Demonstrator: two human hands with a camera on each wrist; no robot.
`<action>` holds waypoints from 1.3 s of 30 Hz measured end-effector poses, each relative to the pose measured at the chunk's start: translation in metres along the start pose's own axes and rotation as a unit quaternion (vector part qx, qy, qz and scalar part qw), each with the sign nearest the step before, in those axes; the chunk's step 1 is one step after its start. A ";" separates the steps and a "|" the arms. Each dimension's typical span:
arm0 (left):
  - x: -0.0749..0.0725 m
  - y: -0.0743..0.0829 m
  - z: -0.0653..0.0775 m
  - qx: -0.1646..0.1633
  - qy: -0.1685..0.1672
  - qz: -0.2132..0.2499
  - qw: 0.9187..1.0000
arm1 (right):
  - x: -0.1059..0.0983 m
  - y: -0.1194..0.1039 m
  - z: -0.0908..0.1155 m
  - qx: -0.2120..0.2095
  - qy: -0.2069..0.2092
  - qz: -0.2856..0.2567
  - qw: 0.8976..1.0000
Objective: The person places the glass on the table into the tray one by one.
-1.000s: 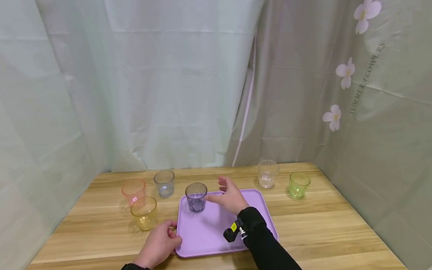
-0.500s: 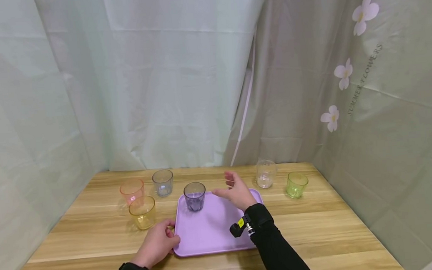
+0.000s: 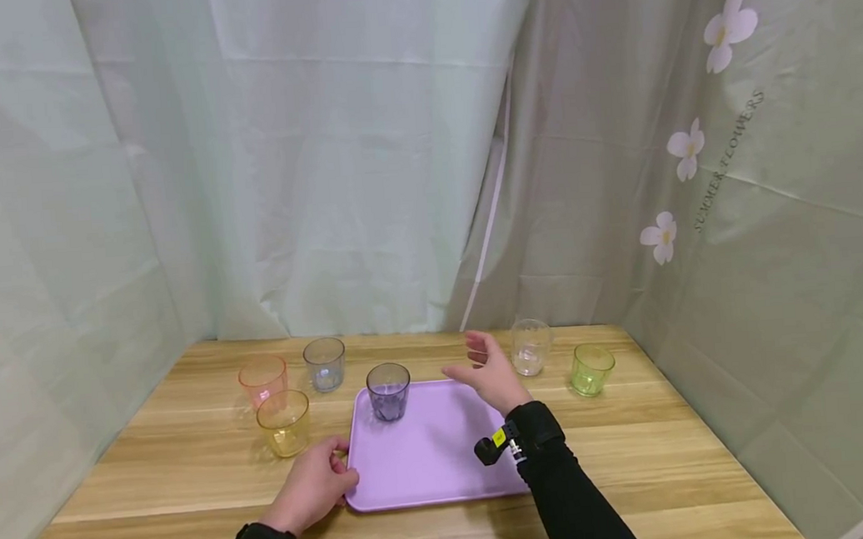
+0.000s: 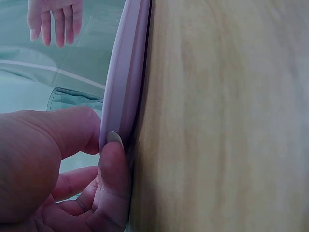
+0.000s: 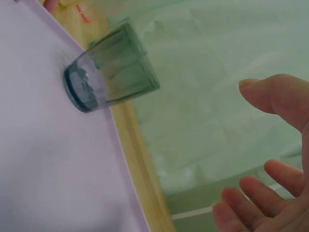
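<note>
A lilac rectangular tray (image 3: 430,462) lies on the wooden table. My left hand (image 3: 311,487) pinches its left rim near the front corner; in the left wrist view the thumb (image 4: 79,126) is on one side of the rim and a fingertip (image 4: 115,159) on the other. A dark grey glass (image 3: 389,398) stands upright at the tray's back left corner. Over the tray's back right part hovers my right hand (image 3: 493,378), fingers spread and holding nothing. It is nearest to a clear glass (image 3: 531,353) on the table behind the tray. The right wrist view shows the dark glass (image 5: 108,70) apart from the hand.
Left of the tray stand a yellow glass (image 3: 287,430), a pink glass (image 3: 265,381) and a pale blue-grey glass (image 3: 325,366). A green glass (image 3: 592,371) stands on the right. Pale curtains (image 3: 365,182) hang behind and beside the table.
My right hand has moved away from the dark grey glass, to the right and toward the clear glass. The left hand stays at the tray's rim. The glasses have not moved.
</note>
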State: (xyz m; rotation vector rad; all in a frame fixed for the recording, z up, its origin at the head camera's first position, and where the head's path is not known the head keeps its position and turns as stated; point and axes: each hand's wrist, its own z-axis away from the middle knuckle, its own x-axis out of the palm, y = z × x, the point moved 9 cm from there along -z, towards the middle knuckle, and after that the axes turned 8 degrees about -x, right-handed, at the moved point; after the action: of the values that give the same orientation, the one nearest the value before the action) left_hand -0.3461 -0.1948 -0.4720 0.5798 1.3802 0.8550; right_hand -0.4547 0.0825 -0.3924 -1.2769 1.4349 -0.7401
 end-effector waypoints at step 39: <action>0.001 0.000 -0.001 -0.005 -0.006 0.000 1.000 | -0.098 -0.001 0.004 0.006 0.063 -0.001 0.998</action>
State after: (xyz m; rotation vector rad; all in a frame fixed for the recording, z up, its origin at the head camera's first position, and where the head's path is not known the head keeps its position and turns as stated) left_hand -0.3471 -0.1943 -0.4732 0.5764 1.3641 0.8577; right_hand -0.4602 0.1762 -0.3641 -1.2414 1.5279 -0.8415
